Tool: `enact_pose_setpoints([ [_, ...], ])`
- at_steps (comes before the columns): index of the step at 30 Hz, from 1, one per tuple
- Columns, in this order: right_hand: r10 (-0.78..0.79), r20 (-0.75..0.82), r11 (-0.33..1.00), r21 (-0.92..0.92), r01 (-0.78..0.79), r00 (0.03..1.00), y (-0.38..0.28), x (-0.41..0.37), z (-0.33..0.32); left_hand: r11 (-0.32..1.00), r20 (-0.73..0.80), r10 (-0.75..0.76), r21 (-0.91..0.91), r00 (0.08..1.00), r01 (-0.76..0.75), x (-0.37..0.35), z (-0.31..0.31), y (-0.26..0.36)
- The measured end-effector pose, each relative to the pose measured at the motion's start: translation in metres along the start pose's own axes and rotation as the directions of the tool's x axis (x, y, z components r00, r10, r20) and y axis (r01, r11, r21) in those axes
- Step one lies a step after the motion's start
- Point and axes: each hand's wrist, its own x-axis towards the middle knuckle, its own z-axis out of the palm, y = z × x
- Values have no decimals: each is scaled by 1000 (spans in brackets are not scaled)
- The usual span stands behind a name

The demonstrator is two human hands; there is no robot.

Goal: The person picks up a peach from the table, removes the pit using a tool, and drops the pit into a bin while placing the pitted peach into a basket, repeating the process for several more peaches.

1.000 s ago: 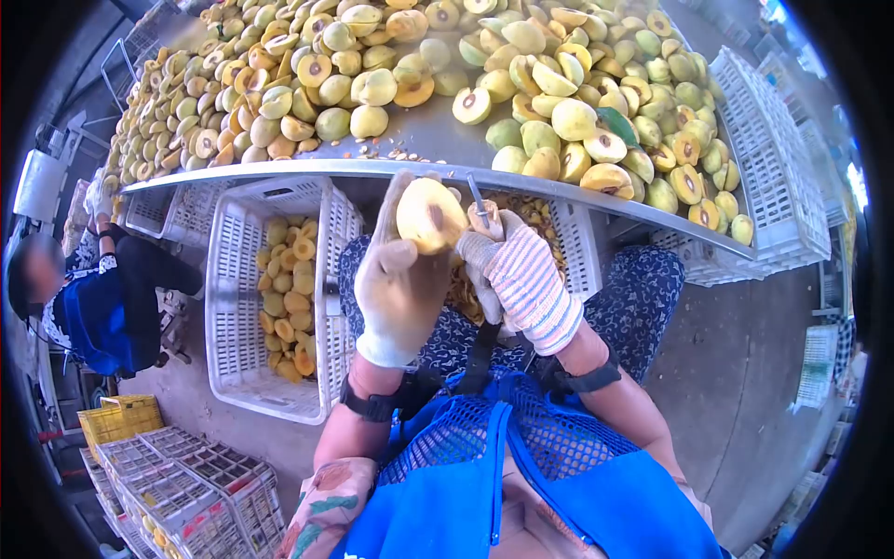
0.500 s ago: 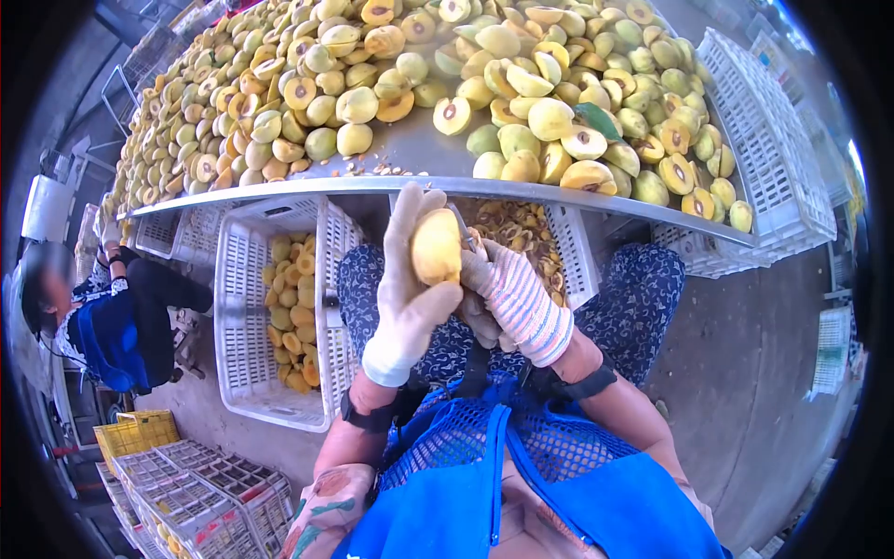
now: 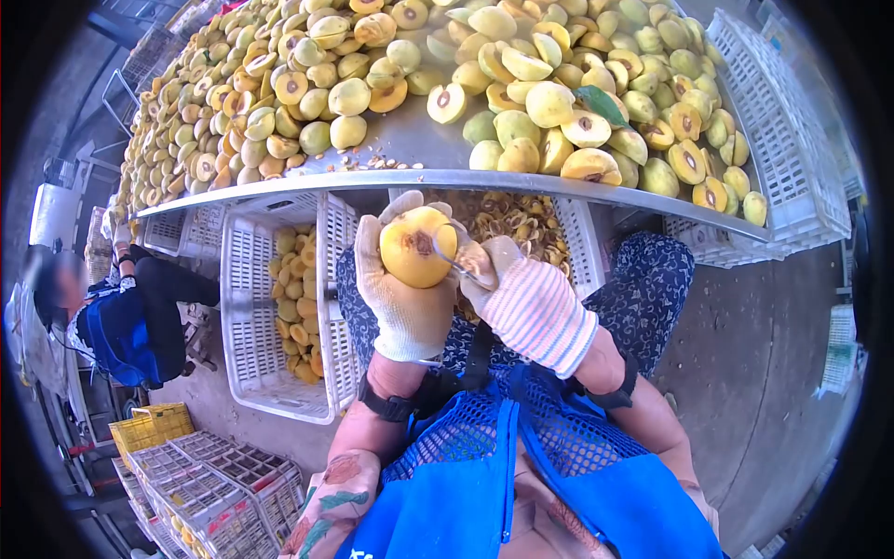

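Observation:
My left hand (image 3: 399,303), in a pale glove, is closed around a yellow peach half (image 3: 410,252) with its brownish pit hollow facing up toward me. In my right hand (image 3: 531,296), in a striped glove, is a pitting knife (image 3: 451,246) with a thin curved metal blade. The blade's tip touches the peach at the edge of the hollow. A brownish scrap lies by the blade at my right fingers. Both hands are over my lap, just below the table's metal edge (image 3: 447,177). The knife's handle is hidden in the glove.
Cut peaches (image 3: 307,93) are heaped on the metal table. Below it, a white crate (image 3: 233,317) on the left holds yellow halves; another (image 3: 579,242) between my knees holds scraps. White crates (image 3: 792,140) stand at right. At far left sits another person (image 3: 121,326).
The peach has turned so its hollow now faces up. The knife's blade, partly hidden before, now shows against the fruit. The view has shifted slightly.

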Motion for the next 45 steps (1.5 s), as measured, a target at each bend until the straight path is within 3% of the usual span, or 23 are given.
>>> enact_pose_setpoints([
  [1,128,6,985,112,-128,992,-2,3,-2,1000,-2,-1,-4,1000,1,-1,1,0],
  [7,43,76,999,19,-45,996,-3,8,19,999,-51,17,-41,999,-19,-6,8,4],
  [9,77,110,997,-5,-77,991,-6,8,24,995,4,81,63,997,-81,-5,3,7],
  [10,51,99,998,-52,-46,994,-9,10,22,997,-86,78,35,993,-75,-6,6,9],
  [15,16,208,996,-88,3,978,-14,15,23,983,-107,86,172,991,-67,-6,-4,18],
  [18,127,275,990,27,-139,953,-19,15,23,958,-83,56,286,995,-30,-4,-9,24],
  [20,41,247,994,90,-65,968,-11,11,31,945,-53,10,327,999,8,-6,-3,29],
  [23,-78,68,984,163,67,995,-6,6,34,986,-12,-124,110,992,124,-8,9,27],
  [25,-104,193,992,88,89,976,-7,5,34,891,24,192,415,981,-184,-6,-12,13],
  [26,-53,106,956,292,20,993,-10,0,32,729,101,284,623,954,-283,-5,-14,12],
  [27,-51,97,955,295,20,994,-11,1,30,725,109,281,627,953,-285,-2,-15,16],
  [29,122,135,936,314,-159,983,-15,-2,25,694,53,37,717,998,-64,2,-5,27],
  [30,126,133,935,317,-163,983,-14,-4,25,863,131,-129,503,983,46,5,4,32],
  [31,54,132,975,207,-80,990,-14,-6,24,860,130,-131,508,983,47,-3,12,28],
  [33,-103,133,994,-27,107,986,-11,0,19,900,106,213,366,971,-237,-20,28,15],
  [34,-257,304,907,-252,337,917,-13,0,17,771,221,283,526,933,-358,-17,4,4],
  [35,-216,35,976,-24,217,976,-17,0,28,800,165,345,464,924,-381,-18,-1,-2],
  [37,-62,306,997,-27,73,950,-14,-11,32,767,24,423,522,906,-372,-14,-7,-9],
  [38,-59,317,997,-21,69,947,-13,-15,36,769,11,420,527,907,-362,-14,-6,-10],
  [40,-242,51,966,-79,245,969,-7,-16,43,773,44,420,507,907,-382,-10,5,-7],
  [43,-289,-5,943,-171,284,957,-14,-13,26,738,68,422,554,904,-386,-11,18,-4],
  [44,-275,-15,948,-173,268,961,-15,-12,24,723,78,428,568,901,-393,-12,24,-3],
  [45,-55,-61,998,-10,54,997,-19,-12,23,726,82,413,572,907,-382,-13,28,-4],
])
